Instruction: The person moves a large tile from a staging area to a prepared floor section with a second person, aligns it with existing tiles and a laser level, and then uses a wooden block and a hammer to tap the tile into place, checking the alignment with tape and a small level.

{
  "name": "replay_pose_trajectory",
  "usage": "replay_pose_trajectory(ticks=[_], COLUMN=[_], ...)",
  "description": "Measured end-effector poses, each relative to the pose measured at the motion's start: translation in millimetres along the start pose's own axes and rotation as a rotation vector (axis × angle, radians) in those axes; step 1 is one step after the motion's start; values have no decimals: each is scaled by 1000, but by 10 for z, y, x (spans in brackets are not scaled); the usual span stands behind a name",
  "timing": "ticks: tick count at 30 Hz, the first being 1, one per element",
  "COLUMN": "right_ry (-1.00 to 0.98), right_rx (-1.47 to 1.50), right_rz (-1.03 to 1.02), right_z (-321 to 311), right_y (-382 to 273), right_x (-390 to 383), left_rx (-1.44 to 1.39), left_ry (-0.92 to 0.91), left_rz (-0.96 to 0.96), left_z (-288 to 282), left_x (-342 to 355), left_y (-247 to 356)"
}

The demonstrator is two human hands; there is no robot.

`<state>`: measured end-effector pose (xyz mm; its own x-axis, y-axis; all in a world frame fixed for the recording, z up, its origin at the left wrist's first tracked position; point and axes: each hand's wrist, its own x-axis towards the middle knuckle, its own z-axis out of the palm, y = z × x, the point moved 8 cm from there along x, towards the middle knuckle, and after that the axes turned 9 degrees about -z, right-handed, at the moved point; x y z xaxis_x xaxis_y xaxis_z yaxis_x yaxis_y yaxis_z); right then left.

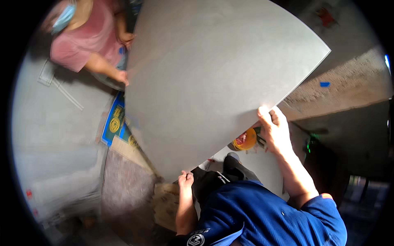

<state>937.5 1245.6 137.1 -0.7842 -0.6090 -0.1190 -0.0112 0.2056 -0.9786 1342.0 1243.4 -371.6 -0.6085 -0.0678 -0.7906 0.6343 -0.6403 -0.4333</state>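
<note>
A large flat grey panel (213, 78), perhaps a big tile, fills the middle of the head view. My right hand (274, 128) grips its near right edge, thumb on the upper face and fingers curled beneath. At the near left corner, my left hand (186, 179) is closed on the same panel's edge, its fingers partly hidden under it. Across on the far left side, a co-worker in a pink shirt (88, 35) has both hands at the panel's left edge. The panel's underside is hidden from me.
An orange bucket (247, 139) holding several items stands under the panel's near edge. Blue and green printed boxes (116, 119) lie left, beside a brownish board (123, 180) and a cardboard piece (166, 205). A rough beige wall strip (344, 84) with a blue patch runs at right.
</note>
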Motion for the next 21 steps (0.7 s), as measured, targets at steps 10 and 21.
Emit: replay_pose_trajectory(ticks=[10, 21], right_ry=[-269, -262], right_rx=[-162, -314], right_rz=[-244, -399], right_z=[160, -116], right_y=[-200, -607], right_x=[3, -459], left_rx=[-4, -377], left_ry=[137, -40], left_rz=[411, 291], left_z=[-772, -974], left_x=[304, 807], left_y=[-169, -1956])
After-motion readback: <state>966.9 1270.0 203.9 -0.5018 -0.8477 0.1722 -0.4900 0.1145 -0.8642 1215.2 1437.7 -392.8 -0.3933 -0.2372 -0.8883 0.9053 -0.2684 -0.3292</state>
